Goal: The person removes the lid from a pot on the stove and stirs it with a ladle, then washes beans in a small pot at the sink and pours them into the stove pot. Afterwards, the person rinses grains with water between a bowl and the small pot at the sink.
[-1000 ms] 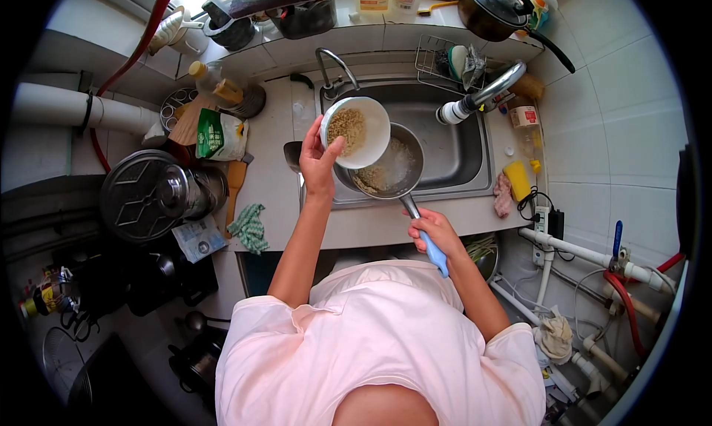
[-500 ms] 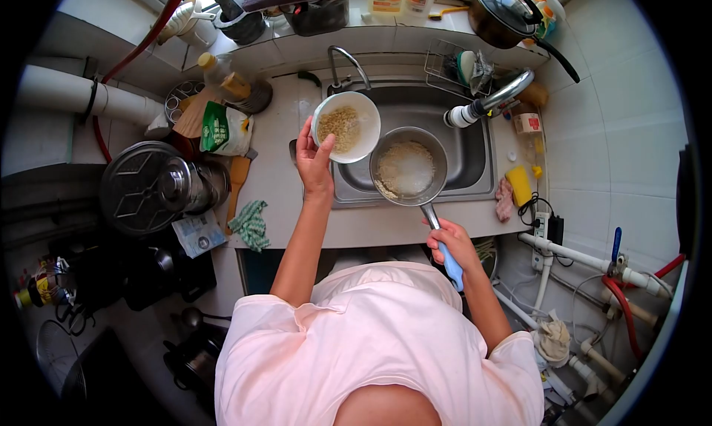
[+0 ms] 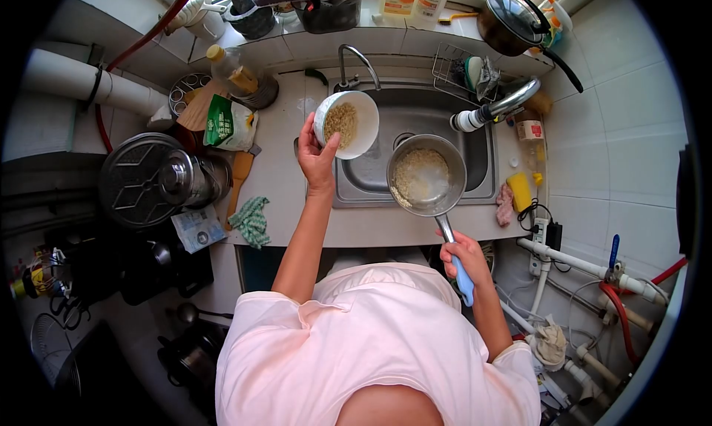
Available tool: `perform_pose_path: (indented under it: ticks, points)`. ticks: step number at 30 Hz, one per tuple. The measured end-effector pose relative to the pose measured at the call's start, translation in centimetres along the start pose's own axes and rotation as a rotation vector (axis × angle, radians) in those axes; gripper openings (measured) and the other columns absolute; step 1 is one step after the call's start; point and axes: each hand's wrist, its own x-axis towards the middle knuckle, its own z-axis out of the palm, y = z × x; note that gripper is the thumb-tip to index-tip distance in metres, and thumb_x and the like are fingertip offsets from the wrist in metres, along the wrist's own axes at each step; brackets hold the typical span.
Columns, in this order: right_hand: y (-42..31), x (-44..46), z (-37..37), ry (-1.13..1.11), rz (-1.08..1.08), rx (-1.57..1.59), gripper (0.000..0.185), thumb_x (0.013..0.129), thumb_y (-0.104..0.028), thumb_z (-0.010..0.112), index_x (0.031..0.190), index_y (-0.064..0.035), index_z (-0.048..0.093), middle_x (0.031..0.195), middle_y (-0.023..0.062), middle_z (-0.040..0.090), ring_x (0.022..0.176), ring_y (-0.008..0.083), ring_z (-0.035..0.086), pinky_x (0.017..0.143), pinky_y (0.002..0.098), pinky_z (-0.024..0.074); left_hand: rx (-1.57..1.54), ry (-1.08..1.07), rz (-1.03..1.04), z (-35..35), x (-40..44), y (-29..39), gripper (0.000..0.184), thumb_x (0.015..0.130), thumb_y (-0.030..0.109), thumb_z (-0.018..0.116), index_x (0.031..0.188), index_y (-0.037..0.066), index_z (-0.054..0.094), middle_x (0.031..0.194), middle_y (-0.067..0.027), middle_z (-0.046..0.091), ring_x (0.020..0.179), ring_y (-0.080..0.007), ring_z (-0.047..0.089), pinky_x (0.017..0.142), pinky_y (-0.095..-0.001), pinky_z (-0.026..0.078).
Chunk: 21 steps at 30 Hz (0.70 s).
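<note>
My left hand grips a white bowl by its left side, thumb on the rim. Pale, wet-looking grains lie in the bowl, which tilts over the left part of the steel sink. In my right hand is the blue handle of a small metal saucepan. More of the pale grains sit in the saucepan with some cloudy liquid. It is held above the sink, to the right of the bowl and apart from it.
A curved faucet stands behind the sink, and a thicker spout reaches in from the right. A green checked cloth and a wooden spatula lie on the left counter. A lidded pan rests on the back ledge.
The saucepan has moved right, away from the bowl, and its contents have shifted left. The bowl is tilted further and stays in my left hand.
</note>
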Motion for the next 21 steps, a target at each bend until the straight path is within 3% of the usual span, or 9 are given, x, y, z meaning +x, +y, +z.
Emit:
perform_pose_path:
  ticks: [21]
  points:
    - [-1.1,-1.4,0.8,0.000,-0.010,-0.001,0.039,0.083,-0.002,0.045,0.121,0.0068,0.042,0.061,0.0050,0.048,0.038,0.0089,0.042,0.038,0.0208,0.0341,0.060,-0.023,0.170,0.9,0.1,0.1,0.066,0.071,-0.007,0.068,0.130,0.002,0.041,0.119,-0.0066,0.047,0.107,-0.0147,0.048,0.094,-0.0287,0.042]
